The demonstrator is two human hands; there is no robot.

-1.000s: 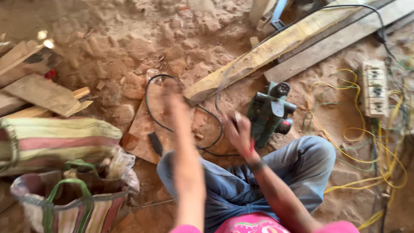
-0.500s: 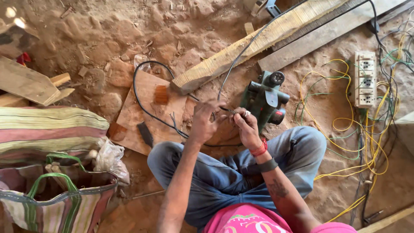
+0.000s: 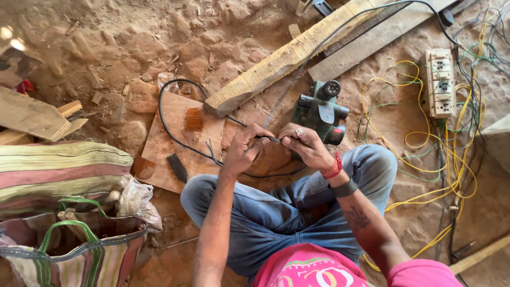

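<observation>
Seated cross-legged on dusty ground, I hold a thin black cable [image 3: 175, 135] at a point just above my knees: my left hand [image 3: 245, 148] is curled closed around it, and my right hand [image 3: 303, 144] pinches its end between thumb and fingertips, the two hands almost touching. From my hands the cable loops away over the plywood board [image 3: 183, 135], which lies directly beyond my left knee and carries a small orange block [image 3: 194, 119] and a dark flat piece [image 3: 177, 168] near its close edge. Left of the board stands a striped bag [image 3: 69, 250] with green handles, its mouth open; what is inside I cannot tell, and a crumpled plastic bag [image 3: 135, 197] rests against its rim. Just right of the board, behind my right hand, sits a green power planer [image 3: 319, 111]. A rough plank [image 3: 287, 58] runs diagonally from the board's far corner. Well right of the board, yellow wires [image 3: 425, 154] tangle around a white socket strip [image 3: 441, 82]. Bare earth lies open beyond the board's far edge.
</observation>
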